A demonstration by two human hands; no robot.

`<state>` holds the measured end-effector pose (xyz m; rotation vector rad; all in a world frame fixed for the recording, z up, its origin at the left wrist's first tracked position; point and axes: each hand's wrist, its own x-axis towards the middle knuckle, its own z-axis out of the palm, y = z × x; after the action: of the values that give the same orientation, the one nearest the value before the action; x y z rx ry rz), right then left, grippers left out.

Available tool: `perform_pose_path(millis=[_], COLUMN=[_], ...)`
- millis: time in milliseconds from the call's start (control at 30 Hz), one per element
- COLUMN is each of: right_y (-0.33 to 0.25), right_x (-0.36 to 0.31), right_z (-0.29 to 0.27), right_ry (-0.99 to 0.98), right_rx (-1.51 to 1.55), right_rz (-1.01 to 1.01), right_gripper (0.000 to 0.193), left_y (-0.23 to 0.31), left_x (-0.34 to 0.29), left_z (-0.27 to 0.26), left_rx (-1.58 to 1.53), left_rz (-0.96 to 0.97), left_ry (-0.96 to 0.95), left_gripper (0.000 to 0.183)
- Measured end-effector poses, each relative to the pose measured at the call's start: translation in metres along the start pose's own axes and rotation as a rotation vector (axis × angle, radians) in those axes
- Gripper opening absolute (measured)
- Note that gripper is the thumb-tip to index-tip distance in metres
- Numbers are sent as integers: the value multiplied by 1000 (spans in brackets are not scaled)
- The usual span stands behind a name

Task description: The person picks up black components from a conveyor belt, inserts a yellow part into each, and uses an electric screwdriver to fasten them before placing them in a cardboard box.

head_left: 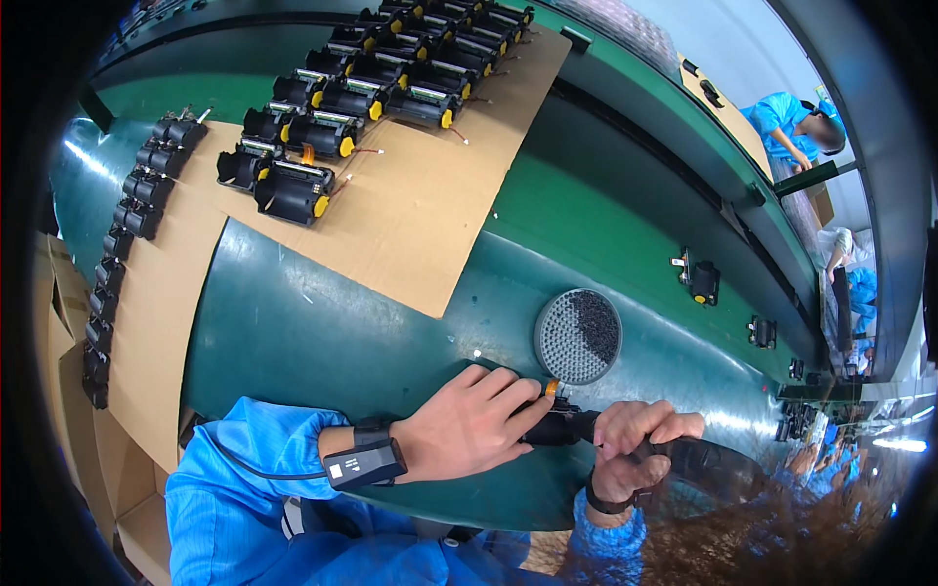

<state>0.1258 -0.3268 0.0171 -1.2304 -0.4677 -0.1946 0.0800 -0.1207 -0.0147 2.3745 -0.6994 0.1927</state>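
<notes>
My left hand (469, 422) lies over the green bench top near its front edge, its fingers pressed on a black plastic housing (553, 430). An orange ribbon cable (552, 388) sticks up from that part beside my fingertips. My right hand (630, 441) is closed around a dark tool, whose black tip end (583, 426) meets the housing; its exact kind is unclear. Just beyond my hands stands a round grey dimpled dish (553, 342) with a heap of tiny black pieces, apparently screws (596, 327), on its right side.
Rows of black assemblies with yellow caps (342, 103) cover a cardboard sheet (410, 249) at the far left. More black parts (124, 217) line the left side. A few units (702, 278) sit on the green conveyor belt. Cardboard boxes (137, 488) stand lower left; co-workers (782, 122) sit far right.
</notes>
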Motion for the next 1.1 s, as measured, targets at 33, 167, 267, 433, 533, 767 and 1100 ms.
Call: perform_pose_path(millis=[33, 167, 267, 433, 533, 767, 1100], right_y=[0, 0, 1, -7, -10, 23, 35], right_x=[0, 0, 1, 16, 43, 70, 73], right_z=[0, 1, 1, -6, -14, -14, -12], right_ry=[16, 12, -9, -38, 87, 49, 36], right_rx=[-1, 4, 11, 123, 14, 20, 15], right_rz=[17, 25, -4, -49, -132, -14, -4], right_gripper=[54, 54, 50, 43, 40, 16, 18], left_y=[0, -1, 0, -3, 0, -3, -4], left_x=[0, 0, 0, 0, -2, -2, -1], left_z=[0, -1, -2, -1, -2, 0, 0], left_rx=[1, 15, 10, 2, -6, -21, -17], left_rz=[0, 5, 6, 10, 4, 10, 7], left_ry=[-1, -7, -15, -5, -16, -15, 2], left_gripper=[57, 56, 57, 57, 58, 59, 60])
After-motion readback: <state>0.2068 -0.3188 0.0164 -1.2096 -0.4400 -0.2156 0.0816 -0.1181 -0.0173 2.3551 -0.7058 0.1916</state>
